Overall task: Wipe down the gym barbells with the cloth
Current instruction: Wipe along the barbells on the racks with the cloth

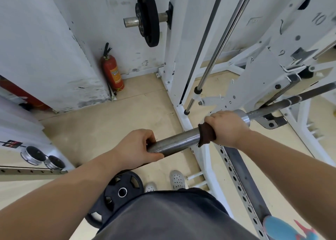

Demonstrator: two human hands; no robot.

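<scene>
Just below the middle of the frame, the barbell [178,143] runs up to the right, its thick steel sleeve nearest the person. The left hand [138,147] grips the sleeve's end, its fingers [151,140] curled over the top and the thumb underneath. The right hand [225,128] clenches a brown cloth [207,135] wrapped round the sleeve, beside the collar. A black weight plate [123,190] lies on the floor below.

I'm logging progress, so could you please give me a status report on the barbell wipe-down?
Left hand grips barbell sleeve at its end. Right hand holds cloth wrapped round sleeve. Collar just beyond right hand.
</scene>
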